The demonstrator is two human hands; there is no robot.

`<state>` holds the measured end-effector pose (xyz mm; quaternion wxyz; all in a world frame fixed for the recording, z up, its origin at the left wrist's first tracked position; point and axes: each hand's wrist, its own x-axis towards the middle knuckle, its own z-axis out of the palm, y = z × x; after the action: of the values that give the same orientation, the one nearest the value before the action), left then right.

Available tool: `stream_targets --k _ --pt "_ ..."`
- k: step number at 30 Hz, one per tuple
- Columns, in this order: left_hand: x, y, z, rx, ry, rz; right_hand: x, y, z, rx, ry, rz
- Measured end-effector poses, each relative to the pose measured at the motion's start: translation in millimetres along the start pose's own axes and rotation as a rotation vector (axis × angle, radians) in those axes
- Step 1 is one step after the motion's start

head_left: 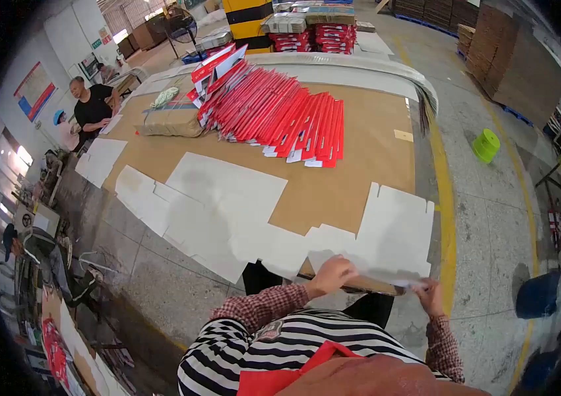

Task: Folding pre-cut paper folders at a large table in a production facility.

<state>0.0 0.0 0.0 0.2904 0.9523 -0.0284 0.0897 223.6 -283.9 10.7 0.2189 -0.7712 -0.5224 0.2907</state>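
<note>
A: Start at the hands. What are they doing?

B: The right hand (pixel 432 297) has its fingers pinched on one end of a pale sheet (pixel 386 273), low at the near edge of the table. The left hand (pixel 334 276) is curled at the other end; its fingertips are hidden, so I can't tell whether they grip.

A: Which step is that?

B: My reading is handling and lining up that sheet along the edge. It's a bit blurred there, so take that as a guess.

A: And what would the next move call for?

B: Both ends held level, I'd say, since something that thin could bend or snag on the white boards (pixel 227 191) just beyond it.

A: What's the surface like?

B: The table (pixel 376 155) has a broad brown top, with those boards overlapping across its near side. Farther back, red-and-white packets (pixel 274 109) lean in a long fanned row, with a brown-wrapped bundle (pixel 171 123) to their left.

A: And the room?

B: A workshop floor with a yellow line (pixel 446 218) to the right, then a green bucket (pixel 486 145), a blue barrel (pixel 536 295) and tall cardboard stacks (pixel 521 59). Past the table is a yellow-and-black pillar (pixel 247 20); at the far left, a co-worker in a black top (pixel 93 105) bends over papers.
</note>
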Motion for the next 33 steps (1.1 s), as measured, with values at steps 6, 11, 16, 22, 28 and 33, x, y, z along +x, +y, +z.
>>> stream_targets --k 6,11,16,22,28,33 --pt "14.2 23.6 26.2 0.292 0.167 -0.061 50.6 -61.8 11.9 -0.224 0.712 0.133" --pt "-27.3 27.6 4.9 0.369 0.081 0.059 60.0 -87.2 36.4 -0.114 0.404 -0.316" --pt "-33.7 -25.1 -32.4 -0.361 0.096 -0.606 59.2 -75.2 36.4 -0.104 0.263 -0.334" --pt "-20.5 -1.0 27.6 0.446 0.131 -0.063 58.1 -86.0 31.8 -0.227 0.254 -0.341" --pt "-8.7 37.5 18.6 0.450 -0.069 0.003 -11.7 -55.5 72.3 0.468 1.424 0.262" --pt "19.4 58.5 40.7 0.182 -0.222 0.174 10.9 -27.0 94.4 1.218 1.395 0.213"
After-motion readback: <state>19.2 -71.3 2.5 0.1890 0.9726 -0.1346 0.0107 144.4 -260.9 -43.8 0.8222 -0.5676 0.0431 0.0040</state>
